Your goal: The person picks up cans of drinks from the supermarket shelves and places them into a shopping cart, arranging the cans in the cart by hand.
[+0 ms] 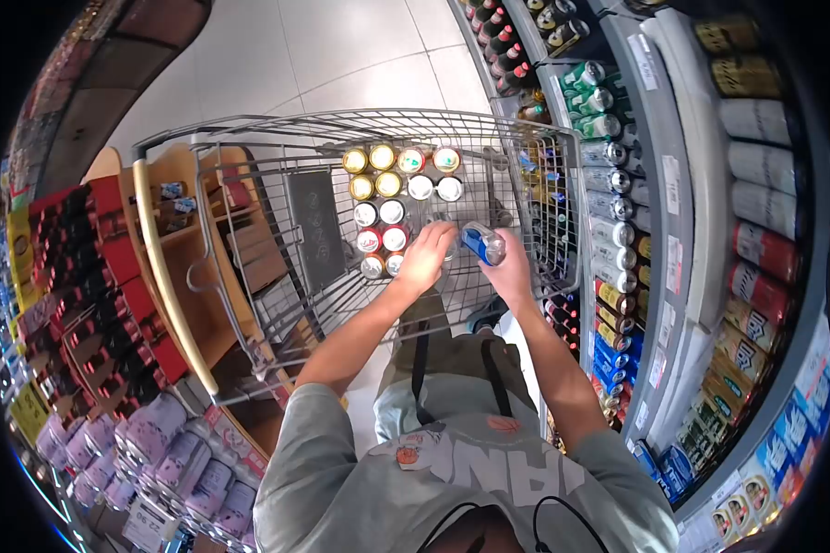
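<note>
Blue and silver on the can (478, 241), tilted and grasped in the curled fingers of the right hand (512, 267), above the right part of the cart (148, 217). Reaching over the cart's middle with the left hand (426, 258), fingers bent downward, just beside the standing cans (382, 158); impossible to tell from here whether clasped on anything or released (undersides hidden, sadly).

Inside the cart, upright in close rows: gold tops at the far left corner, white and red-marked ones nearer. To the right of the cart, shelves (670, 184) stacked with cans and bottles; to its left, purple packs (157, 431) and a wooden display (192, 276).

Main worry: losing the blue can through a smooth, perhaps damp side and a grip too far toward one end. Likely to drop onto the wire floor or strike the rows, denting a rim or tipping a neighbour. Also possible, nudging the standing cans with the left fingers or wrist, for want of room between. Less likely, but worth watching: a roll of the cart, caused by leaning on its near side with no hand on the handle.
</note>
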{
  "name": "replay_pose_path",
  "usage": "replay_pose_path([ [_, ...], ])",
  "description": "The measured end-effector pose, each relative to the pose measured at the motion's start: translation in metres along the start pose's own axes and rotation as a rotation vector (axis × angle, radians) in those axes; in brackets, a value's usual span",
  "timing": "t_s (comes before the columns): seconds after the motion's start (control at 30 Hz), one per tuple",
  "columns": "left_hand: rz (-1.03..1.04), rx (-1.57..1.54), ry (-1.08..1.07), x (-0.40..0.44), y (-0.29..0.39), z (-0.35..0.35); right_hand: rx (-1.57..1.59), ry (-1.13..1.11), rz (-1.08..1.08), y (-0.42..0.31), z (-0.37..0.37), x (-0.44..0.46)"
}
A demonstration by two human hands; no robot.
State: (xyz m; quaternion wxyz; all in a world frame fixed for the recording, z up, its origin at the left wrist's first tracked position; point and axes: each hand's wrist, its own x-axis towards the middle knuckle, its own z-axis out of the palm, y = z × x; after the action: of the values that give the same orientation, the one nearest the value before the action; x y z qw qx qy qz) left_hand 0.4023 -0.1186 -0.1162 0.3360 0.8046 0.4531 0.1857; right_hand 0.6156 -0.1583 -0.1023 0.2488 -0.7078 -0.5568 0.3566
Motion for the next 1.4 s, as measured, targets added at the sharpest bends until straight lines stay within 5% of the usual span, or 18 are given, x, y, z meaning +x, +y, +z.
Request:
replay_pose_path([
  [0.17,-0.059,0.085,0.013,0.010,-0.059,0.034,-0.011,-0.019,0.242,0.025,0.075,0.040],
  [0.37,-0.024,0.146,0.095,0.010,-0.089,0.054,0.000,0.088,0.107,0.054,0.127,0.053],
  [0.53,-0.036,0.257,0.121,0.009,-0.100,0.060,0.063,0.106,0.204,0.057,0.151,0.059],
  [1.4,-0.203,0.259,0.181,0.006,-0.105,0.070,0.065,0.195,0.240,0.049,0.170,0.057],
])
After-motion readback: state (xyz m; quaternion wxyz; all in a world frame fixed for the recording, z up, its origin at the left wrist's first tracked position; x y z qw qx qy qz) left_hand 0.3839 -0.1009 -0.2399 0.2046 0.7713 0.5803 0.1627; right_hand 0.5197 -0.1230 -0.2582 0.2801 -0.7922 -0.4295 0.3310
